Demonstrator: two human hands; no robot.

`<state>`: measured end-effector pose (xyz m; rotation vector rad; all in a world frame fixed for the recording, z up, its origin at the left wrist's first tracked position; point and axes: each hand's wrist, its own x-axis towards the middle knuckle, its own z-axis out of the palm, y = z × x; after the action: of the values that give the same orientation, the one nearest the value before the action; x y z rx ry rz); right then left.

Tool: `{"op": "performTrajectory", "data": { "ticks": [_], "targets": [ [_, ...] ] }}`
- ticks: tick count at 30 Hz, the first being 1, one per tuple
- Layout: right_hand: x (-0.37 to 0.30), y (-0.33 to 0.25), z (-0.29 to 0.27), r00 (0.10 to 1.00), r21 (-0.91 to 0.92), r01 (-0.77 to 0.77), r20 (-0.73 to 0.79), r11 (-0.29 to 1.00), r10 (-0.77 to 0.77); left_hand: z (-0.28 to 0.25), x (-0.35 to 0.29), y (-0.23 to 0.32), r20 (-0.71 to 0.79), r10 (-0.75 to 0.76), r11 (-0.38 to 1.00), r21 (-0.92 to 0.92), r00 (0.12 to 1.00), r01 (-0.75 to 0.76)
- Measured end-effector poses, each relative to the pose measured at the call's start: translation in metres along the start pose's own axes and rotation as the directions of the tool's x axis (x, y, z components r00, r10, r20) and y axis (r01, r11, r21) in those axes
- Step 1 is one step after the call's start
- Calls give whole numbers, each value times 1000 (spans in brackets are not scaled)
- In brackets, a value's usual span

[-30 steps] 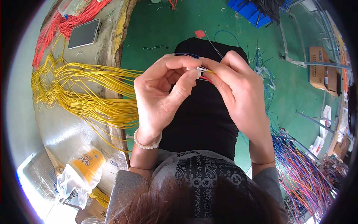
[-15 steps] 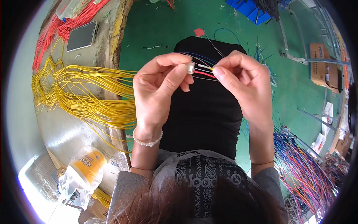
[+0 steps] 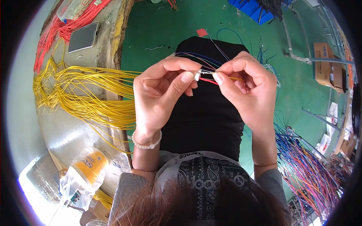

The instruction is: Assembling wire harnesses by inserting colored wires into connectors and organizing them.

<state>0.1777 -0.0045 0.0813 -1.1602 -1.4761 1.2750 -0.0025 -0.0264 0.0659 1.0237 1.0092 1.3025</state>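
My left hand (image 3: 162,88) pinches a small white connector housing (image 3: 197,75) between thumb and fingers. Close beside it, my right hand (image 3: 247,84) is closed on a thin yellow wire (image 3: 236,78), whose end points at the connector. Whether the wire's tip is inside the housing is too small to tell. A red wire (image 3: 209,80) and several other thin wires run between the two hands. Blue and pink wires (image 3: 201,56) arch behind the fingers over my black-covered lap (image 3: 205,116).
At the left, a bundle of yellow wires (image 3: 94,109) hangs over the worktable's edge, with a phone-like device (image 3: 83,37) and red wires (image 3: 77,24) behind. A bagged yellow-and-white tub (image 3: 88,167) stands nearer. Multicoloured wires (image 3: 305,173), a cardboard box (image 3: 327,67) and blue bins (image 3: 254,11) lie at the right.
The connector has moved slightly right and tilted in my left hand. My right fingers have come closer to it, and the yellow wire now shows behind their grip.
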Motion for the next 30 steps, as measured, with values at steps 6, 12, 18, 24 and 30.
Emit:
{"op": "performTrajectory", "data": {
  "ticks": [6, 12, 18, 24, 30],
  "targets": [
    [-2, 0, 3, 1000, -6, -7, 25, 1000, 8, 2, -2, 4, -25, 49, 978, 203, 998, -43],
    [2, 16, 9, 991, 100, -86, 109, 991, 75, 6, -3, 2, -33, -18, 974, 227, 999, 25],
    [27, 77, -23, 998, -9, -59, 30, 998, 59, -18, -7, 1, -84, -88, 939, 325, 993, 111],
    [48, 178, -47, 892, -752, -379, -143, 539, 428, -39, -7, -36, -171, -72, 522, 833, 983, 184],
    [57, 208, -41, 882, -452, -346, 142, 822, 449, -39, 5, -74, 24, 122, 105, 994, 992, -37]
  ]
}}
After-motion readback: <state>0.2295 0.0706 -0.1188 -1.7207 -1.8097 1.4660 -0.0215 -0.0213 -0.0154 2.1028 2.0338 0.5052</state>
